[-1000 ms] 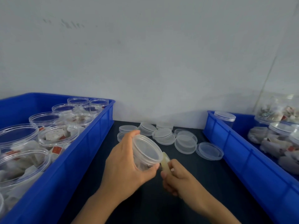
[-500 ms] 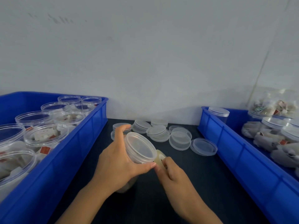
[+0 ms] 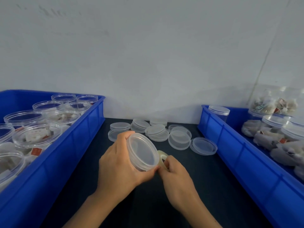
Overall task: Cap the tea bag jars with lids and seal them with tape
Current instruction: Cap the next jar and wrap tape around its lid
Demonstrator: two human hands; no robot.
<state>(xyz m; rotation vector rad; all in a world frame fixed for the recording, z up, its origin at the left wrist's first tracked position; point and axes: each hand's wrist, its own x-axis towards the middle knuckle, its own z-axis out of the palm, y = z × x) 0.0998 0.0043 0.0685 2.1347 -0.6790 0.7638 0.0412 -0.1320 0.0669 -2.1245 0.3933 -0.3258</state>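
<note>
A dark table point(image 3: 189, 186) lay between two blue bins. The left bin point(image 3: 69, 155) held open jars of tea bags, presumably awaiting lids; the right bin point(image 3: 246, 162) held capped jars, stood upright or laid on their sides, apparently finished work. Between the bins, near the wall, loose lids point(image 3: 179, 139) lay in short stacks and singly, within easy reach of either hand. Above the table's middle, the left hand point(image 3: 118, 168) gripped a capped jar point(image 3: 143, 153), fingers curled round its body, with the lidded end tilted up and to the right, probably to present the lid seam for sealing. The right hand point(image 3: 176, 171) was closed round a roll of tape point(image 3: 162, 157), held touching the jar just below the lid's rim, so that tape could be laid along the seam. Whether any tape already adhered there could not be told.
</note>
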